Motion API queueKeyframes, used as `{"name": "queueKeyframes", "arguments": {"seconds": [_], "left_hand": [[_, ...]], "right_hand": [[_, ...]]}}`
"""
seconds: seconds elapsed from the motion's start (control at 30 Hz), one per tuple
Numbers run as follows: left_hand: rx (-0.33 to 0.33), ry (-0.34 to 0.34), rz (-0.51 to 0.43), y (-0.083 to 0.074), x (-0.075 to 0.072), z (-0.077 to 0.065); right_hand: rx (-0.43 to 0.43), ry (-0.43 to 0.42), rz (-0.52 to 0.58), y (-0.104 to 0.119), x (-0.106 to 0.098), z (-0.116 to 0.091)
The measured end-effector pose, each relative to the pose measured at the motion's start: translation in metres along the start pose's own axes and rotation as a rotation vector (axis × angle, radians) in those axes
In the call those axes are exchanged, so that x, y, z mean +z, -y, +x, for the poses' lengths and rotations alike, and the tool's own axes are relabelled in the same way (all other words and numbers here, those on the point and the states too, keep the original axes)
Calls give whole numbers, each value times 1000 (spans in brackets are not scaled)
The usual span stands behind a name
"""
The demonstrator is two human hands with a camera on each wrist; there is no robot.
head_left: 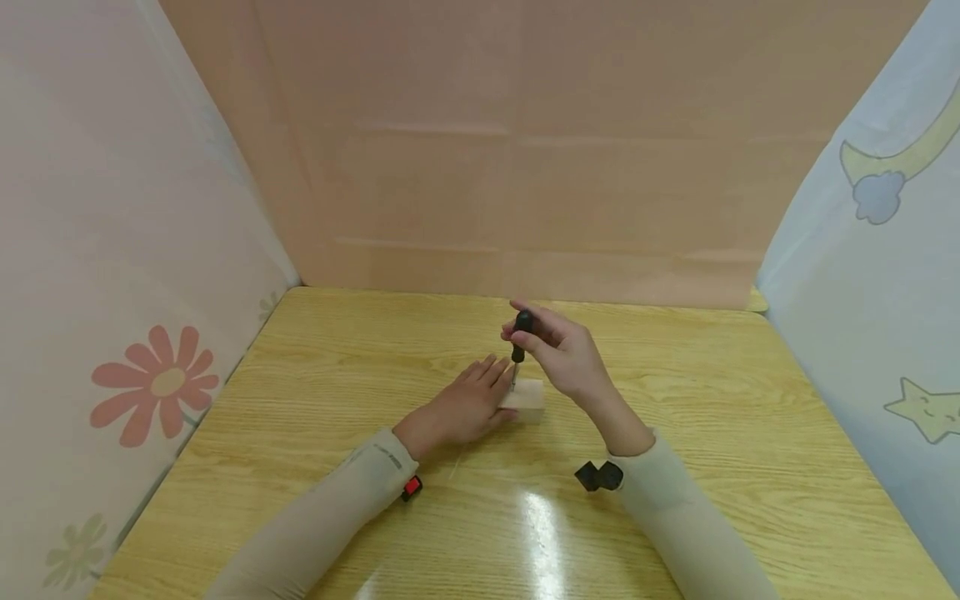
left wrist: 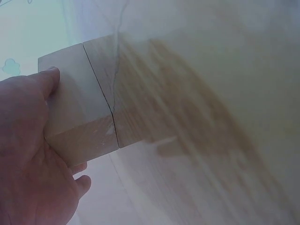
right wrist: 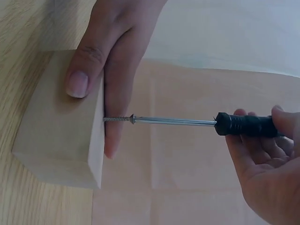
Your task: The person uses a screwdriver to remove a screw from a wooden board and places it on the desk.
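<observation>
A pale wooden block (head_left: 530,403) sits on the table in front of the person. The left hand (head_left: 467,407) grips it from the left, its thumb (right wrist: 78,83) against one side face and its other fingers stretched over the top. From the block's top face stands a screw (right wrist: 118,119), much of its thread showing. A screwdriver (head_left: 522,325) with a black handle and metal shaft meets the screw head in the right wrist view. The right hand (head_left: 567,357) holds the handle between thumb and fingers, upright over the block. In the left wrist view the thumb lies on the block (left wrist: 77,98).
The wood-grain table (head_left: 675,417) carries a bright glare patch near its front. A peach-coloured sheet (head_left: 517,167) hangs at the back edge. Patterned cloths stand at the left (head_left: 90,208) and right (head_left: 862,308). Small dark devices (head_left: 600,476) are worn at the wrists.
</observation>
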State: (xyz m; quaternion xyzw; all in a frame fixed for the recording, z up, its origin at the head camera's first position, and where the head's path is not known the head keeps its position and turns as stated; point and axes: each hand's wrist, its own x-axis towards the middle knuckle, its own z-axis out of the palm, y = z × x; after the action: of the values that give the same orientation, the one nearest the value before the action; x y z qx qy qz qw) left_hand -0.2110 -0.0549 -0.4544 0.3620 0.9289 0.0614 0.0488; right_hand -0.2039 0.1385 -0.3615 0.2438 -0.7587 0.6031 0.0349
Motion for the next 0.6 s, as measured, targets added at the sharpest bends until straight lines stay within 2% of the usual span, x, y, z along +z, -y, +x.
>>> {"name": "queueKeyframes", "arguments": {"seconds": [0.13,0.33,0.6], "left_hand": [[-6,0,2,-1,-1,0],[-7,1,13,-2,1,0],[-5,-18,20,-2,1,1]], "right_hand": [[-31,-11,24,-2,2,-1],[-21,-85,-39,-6,6,-3],[-13,-17,74,-5,3,-1]]}}
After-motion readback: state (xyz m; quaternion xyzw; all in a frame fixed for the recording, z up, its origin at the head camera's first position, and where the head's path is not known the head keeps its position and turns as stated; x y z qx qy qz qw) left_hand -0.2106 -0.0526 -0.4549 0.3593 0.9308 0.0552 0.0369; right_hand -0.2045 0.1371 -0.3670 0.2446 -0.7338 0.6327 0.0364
